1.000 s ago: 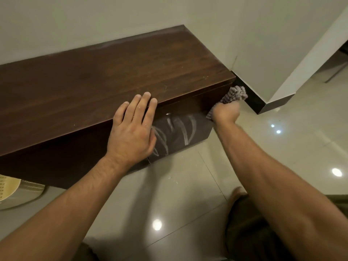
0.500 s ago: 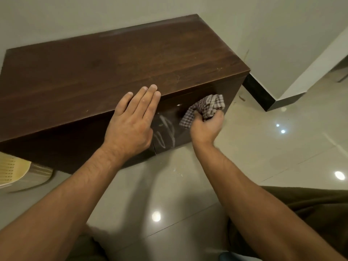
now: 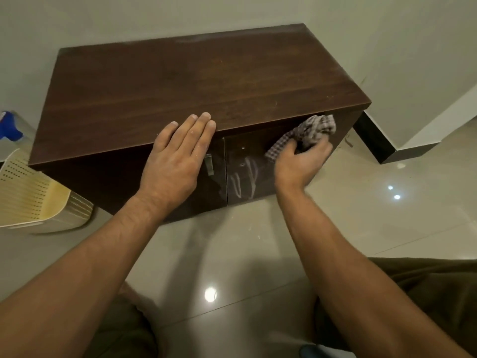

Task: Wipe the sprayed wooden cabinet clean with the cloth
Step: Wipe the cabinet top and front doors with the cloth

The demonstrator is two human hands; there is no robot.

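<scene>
A low dark wooden cabinet (image 3: pixel 196 81) stands against the wall. My left hand (image 3: pixel 175 161) lies flat over its front top edge, fingers straight. My right hand (image 3: pixel 299 161) grips a bunched checked cloth (image 3: pixel 312 131) and presses it against the upper part of the right door. White spray streaks (image 3: pixel 242 179) run down that door, lower and to the left of the cloth. A metal handle (image 3: pixel 208 164) shows on the left door beside my left hand.
A cream perforated basket (image 3: pixel 31 197) sits on the floor left of the cabinet. A blue spray bottle top (image 3: pixel 9 127) shows at the left edge. Glossy floor tiles (image 3: pixel 361 215) lie in front, with a wall corner and dark skirting (image 3: pixel 374 143) to the right.
My right hand with the cloth swept left across the right door from its right edge, then sits high on the door again. My view pulled back; the left hand stayed put.
</scene>
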